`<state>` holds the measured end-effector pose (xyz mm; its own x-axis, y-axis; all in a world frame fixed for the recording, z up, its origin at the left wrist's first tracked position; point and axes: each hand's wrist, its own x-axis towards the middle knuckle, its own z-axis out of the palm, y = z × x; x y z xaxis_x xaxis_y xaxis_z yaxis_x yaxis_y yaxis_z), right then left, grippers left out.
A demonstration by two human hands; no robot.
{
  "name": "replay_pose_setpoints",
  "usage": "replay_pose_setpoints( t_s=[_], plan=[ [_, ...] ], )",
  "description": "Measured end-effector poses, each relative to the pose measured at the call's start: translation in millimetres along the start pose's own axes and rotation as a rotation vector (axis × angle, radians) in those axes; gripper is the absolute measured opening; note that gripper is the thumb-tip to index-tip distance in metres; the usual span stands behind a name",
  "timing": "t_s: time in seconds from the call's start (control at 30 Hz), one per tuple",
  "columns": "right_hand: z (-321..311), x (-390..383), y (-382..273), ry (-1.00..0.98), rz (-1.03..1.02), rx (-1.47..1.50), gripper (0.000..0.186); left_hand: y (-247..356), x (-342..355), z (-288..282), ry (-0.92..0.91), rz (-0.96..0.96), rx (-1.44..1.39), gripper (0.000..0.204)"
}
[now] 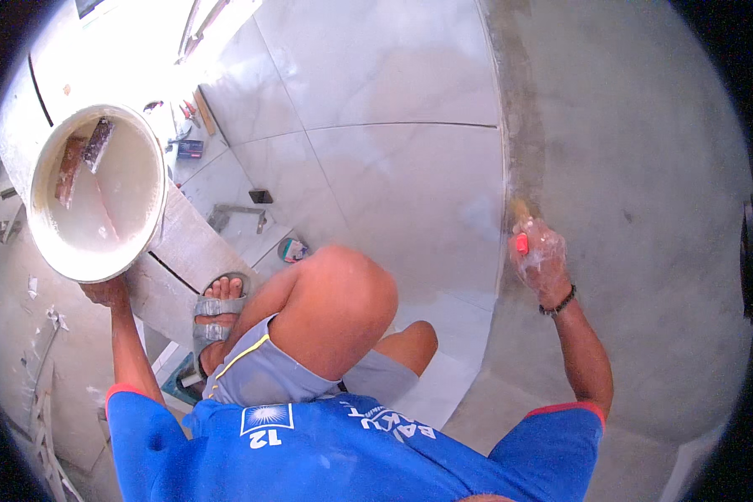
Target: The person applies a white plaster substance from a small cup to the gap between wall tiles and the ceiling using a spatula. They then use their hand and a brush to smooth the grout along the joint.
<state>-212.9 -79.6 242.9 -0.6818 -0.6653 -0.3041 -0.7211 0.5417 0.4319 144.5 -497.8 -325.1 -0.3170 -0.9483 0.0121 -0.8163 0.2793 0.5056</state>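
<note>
My right hand is closed round the red handle of a paintbrush, with its pale yellow bristles against the grey wall, beside a darker damp strip. White residue coats the fingers. On the left, my left hand grips the near, lower side of a white bucket; its fingers are mostly hidden beneath it. Milky liquid partly fills the bucket. Inside, a reddish-brown block-shaped piece and a dark, paint-smeared piece lean against the wall of the bucket.
Under my sandalled foot runs a plank with a dark gap. Large pale tiles meet the grey wall. Beyond the plank lie a small dark block, a round tub and a blue box.
</note>
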Motion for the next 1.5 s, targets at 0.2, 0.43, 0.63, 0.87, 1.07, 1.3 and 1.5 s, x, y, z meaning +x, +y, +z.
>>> replay_pose_setpoints(
  t_s=[0.2,0.43,0.63,0.87,1.07,1.3,1.5],
  plan=[
    [-15,131,14,0.338,-0.265,0.033,0.025,-6,-16,16,-0.001,-0.007,0.011,0.069],
    [-71,355,44,0.904,-0.431,-0.182,0.031,-11,-19,25,0.096,-0.050,-0.073,0.073],
    [-50,254,52,0.515,-0.530,-0.062,0.017,-33,-34,41,0.065,-0.085,-0.138,0.075],
    [-52,144,20,-0.144,0.108,0.076,0.027,-68,-53,55,0.109,0.064,-0.034,0.074],
    [-116,323,40,0.572,-0.305,0.000,0.022,-28,-39,41,0.151,0.047,-0.214,0.084],
    [-166,420,19,0.711,-0.546,-0.258,0.022,41,-19,-11,0.097,-0.069,-0.182,0.079],
    [-116,399,-26,0.542,-0.386,-0.277,0.014,71,-8,-41,0.033,-0.109,-0.223,0.071]
  ],
)
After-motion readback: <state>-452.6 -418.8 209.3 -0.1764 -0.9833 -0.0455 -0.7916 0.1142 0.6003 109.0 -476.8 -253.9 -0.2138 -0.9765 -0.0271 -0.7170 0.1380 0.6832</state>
